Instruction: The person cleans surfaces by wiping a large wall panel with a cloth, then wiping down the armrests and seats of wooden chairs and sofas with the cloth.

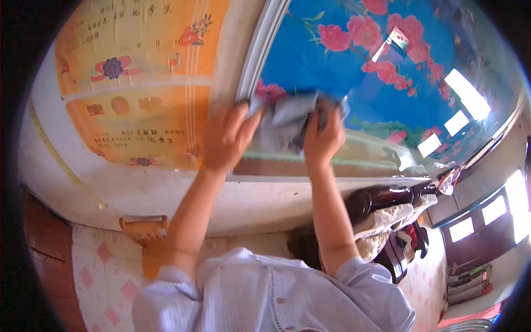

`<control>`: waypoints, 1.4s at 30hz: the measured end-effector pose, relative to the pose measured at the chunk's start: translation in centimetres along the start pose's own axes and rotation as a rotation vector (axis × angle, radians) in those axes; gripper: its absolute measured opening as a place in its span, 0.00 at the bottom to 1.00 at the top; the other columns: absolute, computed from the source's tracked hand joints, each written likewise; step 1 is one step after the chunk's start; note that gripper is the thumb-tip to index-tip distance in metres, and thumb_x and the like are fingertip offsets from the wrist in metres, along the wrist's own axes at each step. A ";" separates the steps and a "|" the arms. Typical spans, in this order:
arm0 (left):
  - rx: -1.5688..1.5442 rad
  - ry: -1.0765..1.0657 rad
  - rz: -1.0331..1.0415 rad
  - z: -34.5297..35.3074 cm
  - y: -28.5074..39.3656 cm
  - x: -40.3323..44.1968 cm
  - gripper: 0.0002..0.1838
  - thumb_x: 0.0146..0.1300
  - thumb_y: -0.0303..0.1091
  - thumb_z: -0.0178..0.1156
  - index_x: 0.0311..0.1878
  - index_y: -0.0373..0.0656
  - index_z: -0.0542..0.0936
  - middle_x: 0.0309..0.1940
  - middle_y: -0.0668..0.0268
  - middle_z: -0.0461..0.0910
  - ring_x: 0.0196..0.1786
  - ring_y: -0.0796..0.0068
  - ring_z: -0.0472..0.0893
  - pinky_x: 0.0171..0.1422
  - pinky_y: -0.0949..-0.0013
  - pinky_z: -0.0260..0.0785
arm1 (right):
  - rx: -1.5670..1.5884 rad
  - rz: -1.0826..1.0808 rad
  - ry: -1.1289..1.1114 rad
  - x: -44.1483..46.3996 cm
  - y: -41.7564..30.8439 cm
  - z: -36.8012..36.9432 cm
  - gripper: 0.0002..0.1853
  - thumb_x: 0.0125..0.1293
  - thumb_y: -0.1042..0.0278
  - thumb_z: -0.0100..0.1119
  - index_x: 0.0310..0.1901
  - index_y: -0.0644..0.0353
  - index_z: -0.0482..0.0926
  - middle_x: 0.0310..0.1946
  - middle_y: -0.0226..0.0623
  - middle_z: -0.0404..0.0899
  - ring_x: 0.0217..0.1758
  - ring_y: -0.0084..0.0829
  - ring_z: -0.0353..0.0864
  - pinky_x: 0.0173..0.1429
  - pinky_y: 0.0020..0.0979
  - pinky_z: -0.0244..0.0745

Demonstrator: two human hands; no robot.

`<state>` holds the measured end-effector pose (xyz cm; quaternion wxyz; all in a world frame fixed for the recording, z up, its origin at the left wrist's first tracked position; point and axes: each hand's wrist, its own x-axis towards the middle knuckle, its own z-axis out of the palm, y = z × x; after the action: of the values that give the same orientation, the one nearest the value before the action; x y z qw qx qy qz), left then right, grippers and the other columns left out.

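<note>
A grey cloth, crumpled and blurred by motion, is stretched between my two hands in front of a framed glass picture of pink blossoms on blue. My right hand is closed on the cloth's right end, its fingers bent over a darker fold. At the other end, beside the silver frame edge, my left hand pinches the cloth with thumb and fingers. Part of the picture's lower left is hidden behind the cloth. Whether the cloth touches the glass I cannot tell.
Orange certificates are stuck on the wall to the left, with a yellow measuring tape beyond them. Below stands a wooden chair. Dark furniture with patterned cushions is at the lower right, near a dark door.
</note>
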<state>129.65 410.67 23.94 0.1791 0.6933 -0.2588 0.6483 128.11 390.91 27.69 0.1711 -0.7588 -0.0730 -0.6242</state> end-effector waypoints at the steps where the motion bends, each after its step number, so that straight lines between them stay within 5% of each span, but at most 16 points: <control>1: 0.057 0.029 -0.061 -0.7 -0.1 2.8 0.17 0.54 0.27 0.62 0.48 0.55 0.83 0.37 0.71 0.75 0.36 0.69 0.77 0.34 0.66 0.71 | 0.053 -0.008 0.022 2.7 -1.0 -0.3 0.09 0.62 0.67 0.59 0.44 0.52 0.80 0.36 0.41 0.82 0.39 0.48 0.81 0.41 0.43 0.75; 5: 0.119 0.127 -0.202 -2.4 -0.6 9.9 0.20 0.53 0.25 0.61 0.48 0.58 0.82 0.38 0.73 0.75 0.40 0.66 0.79 0.37 0.65 0.73 | 0.141 -0.088 0.097 9.8 -3.6 -0.1 0.09 0.61 0.66 0.60 0.43 0.54 0.79 0.36 0.41 0.82 0.39 0.47 0.81 0.41 0.43 0.74; 7: 0.045 0.178 -0.194 -2.3 -0.8 9.9 0.21 0.53 0.20 0.61 0.49 0.53 0.83 0.46 0.64 0.78 0.46 0.58 0.80 0.47 0.59 0.73 | 0.156 -0.083 0.198 9.7 -4.5 1.0 0.08 0.61 0.66 0.60 0.42 0.54 0.79 0.36 0.40 0.82 0.39 0.47 0.81 0.41 0.41 0.75; 10: 0.093 0.104 -0.185 -2.0 -1.0 5.7 0.23 0.50 0.21 0.61 0.50 0.58 0.82 0.41 0.71 0.75 0.40 0.64 0.80 0.37 0.64 0.74 | 0.175 -0.022 0.143 6.0 -5.0 2.0 0.08 0.61 0.67 0.61 0.42 0.53 0.78 0.37 0.39 0.83 0.38 0.46 0.82 0.41 0.40 0.75; 21: -0.045 -0.303 -0.255 -3.1 1.6 -15.4 0.15 0.48 0.25 0.64 0.41 0.51 0.84 0.39 0.68 0.75 0.41 0.64 0.78 0.36 0.62 0.74 | 0.220 -0.164 -0.264 -13.4 -2.0 3.0 0.12 0.53 0.76 0.63 0.41 0.53 0.80 0.35 0.38 0.81 0.35 0.42 0.81 0.37 0.39 0.75; 26: -0.062 -0.476 -0.277 -3.2 2.9 -19.8 0.20 0.46 0.25 0.64 0.46 0.51 0.84 0.37 0.68 0.74 0.37 0.66 0.76 0.35 0.65 0.74 | 0.093 -0.193 -0.450 -19.2 2.0 1.6 0.13 0.53 0.70 0.62 0.42 0.47 0.81 0.33 0.34 0.78 0.36 0.39 0.78 0.34 0.38 0.73; 33: -0.051 -0.316 -0.122 -0.2 5.7 -11.7 0.28 0.48 0.25 0.61 0.57 0.54 0.81 0.37 0.70 0.73 0.32 0.69 0.73 0.33 0.66 0.71 | -0.006 0.163 -0.296 -17.1 6.6 -1.8 0.13 0.55 0.76 0.58 0.43 0.52 0.79 0.37 0.43 0.79 0.39 0.49 0.79 0.41 0.44 0.74; 42: 0.048 0.114 -0.095 2.9 5.5 8.4 0.27 0.55 0.23 0.59 0.58 0.59 0.80 0.41 0.70 0.75 0.38 0.65 0.75 0.41 0.66 0.74 | -0.087 -0.003 0.075 5.9 5.5 -5.1 0.10 0.62 0.69 0.58 0.45 0.52 0.78 0.39 0.41 0.82 0.41 0.48 0.81 0.42 0.42 0.75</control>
<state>128.90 403.50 31.56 0.2073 0.6710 -0.1992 0.6834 126.45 383.46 33.29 0.1395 -0.7415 -0.0403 -0.6550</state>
